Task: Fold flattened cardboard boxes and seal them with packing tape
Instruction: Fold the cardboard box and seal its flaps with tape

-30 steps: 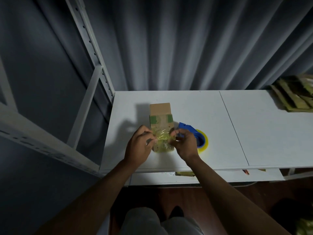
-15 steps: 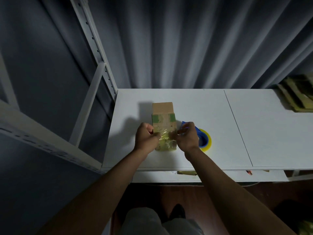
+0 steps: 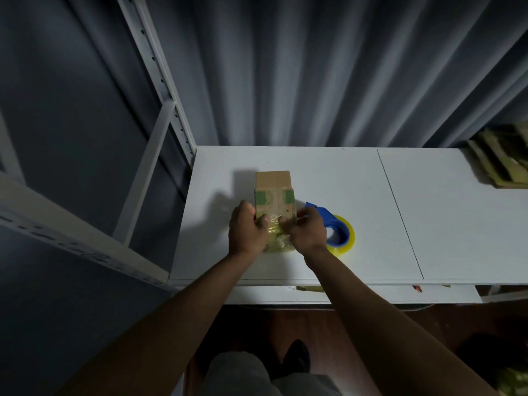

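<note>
A: Any writing on the cardboard box (image 3: 273, 192)?

B: Nothing legible. Two green printed patches near its far end, w/ small dark marks between them, too small to read. No brand to make out on the blue tape dispenser (image 3: 331, 224) either.

A: Where's the box, which way does it run?

B: On the white table (image 3: 328, 178), left half, well left of the seam line in the tabletop. Long axis runs away from the person, near end toward the table's front edge, far end toward the curtain (image 3: 314, 67). Plain brown face at the far end.

A: Hands?

B: Both on the box's near end. Left hand (image 3: 248, 231) wraps the left side, thumb on top pressing the clear tape (image 3: 275, 241). Right hand (image 3: 309, 232) curls round the right side, fingers also on the tape. Tape looks wrinkled & shiny, yellowish, covering the near part of the box.

A: Dispenser?

B: Just right of the box, partly behind the right hand, yellowish tape roll in it, lying on the table.

A: Anything else?

B: Stack of flattened cartons (image 3: 503, 164) at the table's far right, well apart from the box. White metal rack (image 3: 160, 90) left of the table.
</note>
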